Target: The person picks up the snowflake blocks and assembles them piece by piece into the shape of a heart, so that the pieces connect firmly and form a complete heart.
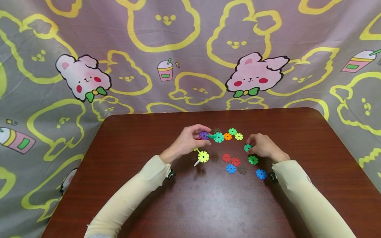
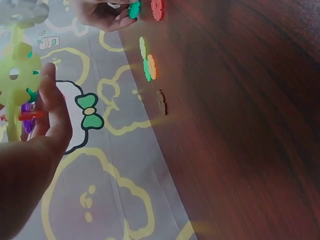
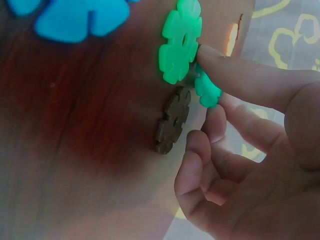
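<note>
Your left hand is curled round a cluster of joined discs, thumb and fingers partly closed on it; exactly which disc they press is hard to tell. You hold the cluster above the table. From that hand, its purple disc and teal disc sit at three o'clock, its yellow disc at five, and its white piece between five and six. A red piece shows beside the purple one in the left wrist view.

Your right hand pinches a green disc between thumb and fingertips, the other fingers loosely bent. Whether that disc touches the wood, you cannot tell. It is well apart from the cluster.

Taking the pinched disc as your clock centre, a second green disc lies near it at five, with a blue disc further out the same way. Two red discs lie side by side towards eight, and another blue one is between seven and eight. Towards ten lie an orange disc and, beyond it, a brown one.
</note>
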Demonstrator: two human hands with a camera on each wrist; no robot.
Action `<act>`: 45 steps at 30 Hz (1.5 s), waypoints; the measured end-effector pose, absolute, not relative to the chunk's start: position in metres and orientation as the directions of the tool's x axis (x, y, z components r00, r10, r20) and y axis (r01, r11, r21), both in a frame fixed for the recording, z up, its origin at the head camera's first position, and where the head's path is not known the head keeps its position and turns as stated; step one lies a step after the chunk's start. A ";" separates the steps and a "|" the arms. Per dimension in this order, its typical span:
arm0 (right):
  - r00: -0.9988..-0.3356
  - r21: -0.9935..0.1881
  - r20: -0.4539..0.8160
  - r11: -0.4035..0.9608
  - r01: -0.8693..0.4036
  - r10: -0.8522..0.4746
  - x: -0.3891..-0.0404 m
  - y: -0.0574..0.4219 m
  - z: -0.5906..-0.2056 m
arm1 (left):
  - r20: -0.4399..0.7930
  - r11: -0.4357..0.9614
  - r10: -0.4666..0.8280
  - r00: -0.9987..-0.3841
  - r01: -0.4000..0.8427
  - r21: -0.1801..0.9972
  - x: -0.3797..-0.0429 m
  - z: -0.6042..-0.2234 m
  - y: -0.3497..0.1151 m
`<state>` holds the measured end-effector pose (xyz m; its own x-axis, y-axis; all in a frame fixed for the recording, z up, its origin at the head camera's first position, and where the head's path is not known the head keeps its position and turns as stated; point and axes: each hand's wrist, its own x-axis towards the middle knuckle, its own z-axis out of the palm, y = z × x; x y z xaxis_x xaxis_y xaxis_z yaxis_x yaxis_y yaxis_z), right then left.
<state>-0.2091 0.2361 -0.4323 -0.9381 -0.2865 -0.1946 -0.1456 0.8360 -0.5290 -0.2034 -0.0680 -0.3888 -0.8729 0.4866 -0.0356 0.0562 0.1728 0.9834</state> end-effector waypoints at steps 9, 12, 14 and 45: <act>-0.951 -0.544 -0.096 0.816 -0.197 -0.294 -0.206 0.236 -0.434 | -0.059 0.165 0.489 -0.870 0.026 0.986 -0.203 -0.388 -0.068; -0.955 -0.563 -0.060 0.800 -0.207 -0.289 -0.205 0.233 -0.432 | -0.052 0.162 0.495 -0.868 0.033 0.986 -0.204 -0.388 -0.068; -0.958 -0.582 -0.030 0.784 -0.216 -0.286 -0.205 0.231 -0.430 | -0.048 0.161 0.496 -0.867 0.038 0.986 -0.204 -0.389 -0.068; -0.940 -0.773 0.174 0.551 -0.315 -0.293 -0.179 0.180 -0.380 | 0.071 0.135 0.450 -0.890 0.147 0.980 -0.201 -0.388 -0.066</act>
<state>-0.1791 0.1797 -0.3796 -0.9402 -0.2928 0.1741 -0.3147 0.5509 -0.7730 -0.2013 -0.0663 -0.3883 -0.8901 0.4502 0.0713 0.1468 0.1350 0.9799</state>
